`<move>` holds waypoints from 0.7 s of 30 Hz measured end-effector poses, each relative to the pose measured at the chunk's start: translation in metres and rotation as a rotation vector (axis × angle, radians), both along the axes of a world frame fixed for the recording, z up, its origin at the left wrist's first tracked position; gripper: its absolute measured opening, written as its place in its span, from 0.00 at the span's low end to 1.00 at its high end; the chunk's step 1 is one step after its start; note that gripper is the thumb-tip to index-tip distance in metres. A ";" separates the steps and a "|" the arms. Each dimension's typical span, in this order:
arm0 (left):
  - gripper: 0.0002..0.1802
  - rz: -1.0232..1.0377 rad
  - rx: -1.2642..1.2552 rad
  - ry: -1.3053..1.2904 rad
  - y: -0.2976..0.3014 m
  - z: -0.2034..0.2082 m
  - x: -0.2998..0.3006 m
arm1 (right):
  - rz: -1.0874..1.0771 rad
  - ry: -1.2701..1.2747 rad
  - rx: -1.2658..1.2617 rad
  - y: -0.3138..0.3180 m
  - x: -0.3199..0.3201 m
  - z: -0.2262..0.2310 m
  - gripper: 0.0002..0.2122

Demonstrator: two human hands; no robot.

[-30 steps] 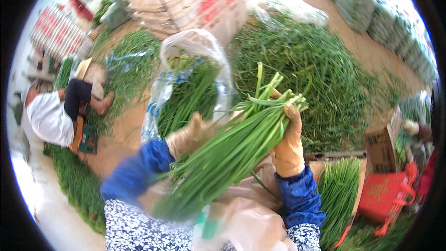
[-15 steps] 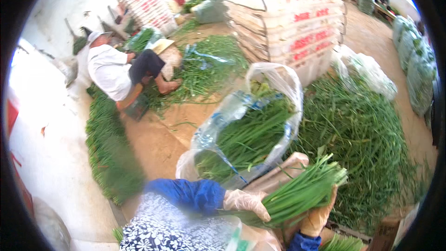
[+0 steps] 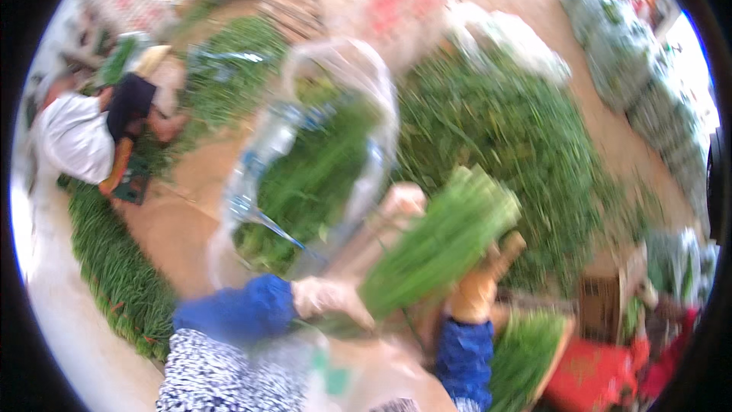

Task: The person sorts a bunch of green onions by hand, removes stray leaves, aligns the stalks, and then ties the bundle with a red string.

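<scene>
A thick bunch of chives (image 3: 442, 240), long and green with pale cut ends at the upper right, is held slanting in front of me. My right hand (image 3: 476, 286), in an orange-tan glove, grips it from the right side near those pale ends. My left hand (image 3: 332, 299), in a thin see-through glove under a blue sleeve, is closed about the lower, leafy end; its fingertips are blurred. Just beyond, a large clear plastic bag (image 3: 385, 99) gapes wide with more chives (image 3: 316, 183) lying inside.
A big heap of loose greens (image 3: 503, 152) lies right of the bag, before stacked white crates (image 3: 366, 0). More chives (image 3: 526, 351) lie beside my right forearm, near a cardboard box (image 3: 600, 307). Filled bags (image 3: 610, 53) line the right. A person in white (image 3: 76, 133) sits left.
My view has swung to the right, so the scene sits farther left. The bunch has turned more upright, with its pale ends raised. Both hands stay on it.
</scene>
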State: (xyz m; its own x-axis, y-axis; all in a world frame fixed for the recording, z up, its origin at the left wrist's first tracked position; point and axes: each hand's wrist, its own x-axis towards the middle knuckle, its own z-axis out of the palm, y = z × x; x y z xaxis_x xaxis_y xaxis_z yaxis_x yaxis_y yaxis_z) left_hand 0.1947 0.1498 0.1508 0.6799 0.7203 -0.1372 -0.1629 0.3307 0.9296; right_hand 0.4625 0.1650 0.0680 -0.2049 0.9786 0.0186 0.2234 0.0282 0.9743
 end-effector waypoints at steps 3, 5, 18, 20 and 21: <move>0.67 -0.002 0.185 0.049 0.005 0.028 -0.010 | 0.092 -1.497 0.268 0.051 0.004 0.020 0.34; 0.58 -0.060 -0.261 -0.242 -0.006 0.038 -0.021 | 0.077 -2.274 0.387 0.075 0.008 0.017 0.37; 0.44 -0.133 -0.177 0.507 -0.034 -0.072 -0.078 | 0.581 -3.480 0.486 0.116 0.023 0.067 0.19; 0.44 -0.061 0.077 0.520 -0.032 -0.060 -0.073 | 0.078 -3.936 1.199 0.087 -0.008 0.061 0.28; 0.44 -0.075 0.182 0.485 -0.029 -0.054 -0.069 | -0.159 -4.132 1.195 0.074 -0.020 0.054 0.29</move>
State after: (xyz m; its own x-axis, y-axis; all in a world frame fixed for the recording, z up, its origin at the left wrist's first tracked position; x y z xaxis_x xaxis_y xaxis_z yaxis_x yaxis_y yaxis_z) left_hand 0.1255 0.1207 0.0973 0.6198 0.7138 -0.3262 0.3187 0.1509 0.9358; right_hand 0.4429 0.2394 0.1218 -0.3221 0.9464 -0.0246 0.7685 0.2462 -0.5906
